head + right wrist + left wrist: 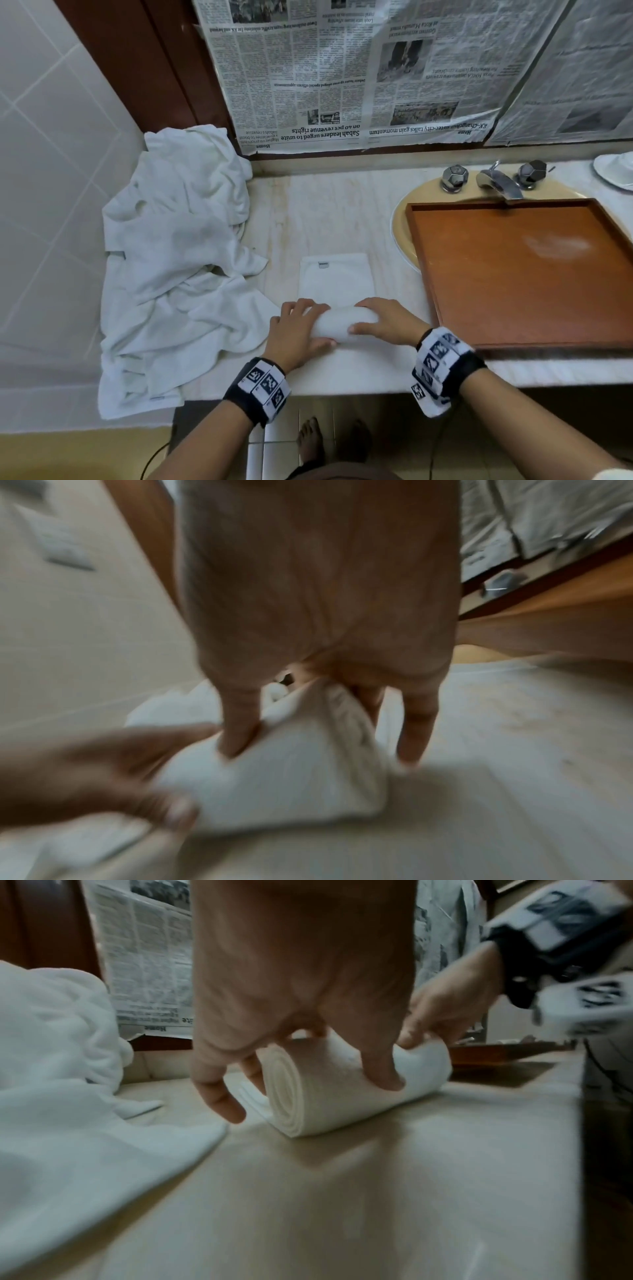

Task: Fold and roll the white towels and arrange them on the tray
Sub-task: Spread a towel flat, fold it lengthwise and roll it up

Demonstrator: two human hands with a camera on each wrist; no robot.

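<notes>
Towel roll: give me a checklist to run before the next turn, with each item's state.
1. Left hand grips the roll: ok.
2. Right hand grips the other end: ok.
3. Layers wound evenly at the left end: ok in the left wrist view.
4. Flat tail ahead lies smooth: ok.
5. Tray has room: ok.
6. Right end wound evenly: cannot tell, blurred.
</notes>
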